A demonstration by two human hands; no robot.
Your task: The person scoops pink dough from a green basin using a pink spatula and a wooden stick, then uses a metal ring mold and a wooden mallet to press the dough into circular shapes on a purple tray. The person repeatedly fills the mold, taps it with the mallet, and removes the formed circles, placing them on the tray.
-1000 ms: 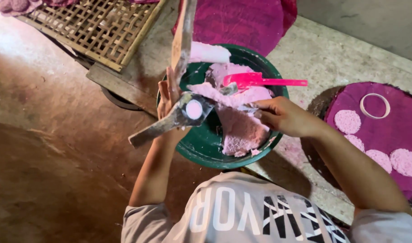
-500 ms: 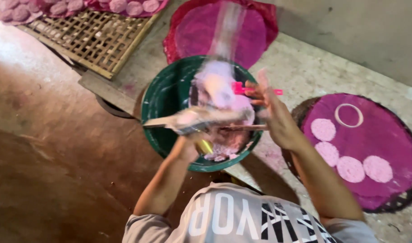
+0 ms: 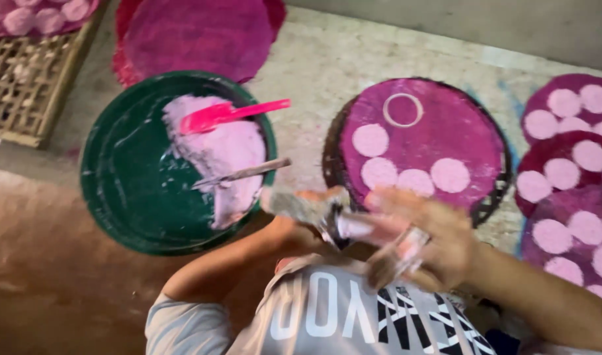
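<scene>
Both hands (image 3: 373, 227) grasp a paste-smeared metal mould (image 3: 327, 213) beside the round green basin (image 3: 117, 190) of pink dough (image 3: 225, 154).

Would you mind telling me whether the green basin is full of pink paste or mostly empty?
Partly filled: the pink paste is heaped against the right side of the green basin, and the left half shows bare, smeared green.

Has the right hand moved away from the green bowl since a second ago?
Yes. The right hand was over the green bowl by the pink spatula; now it is off the bowl, below the round mat.
</scene>
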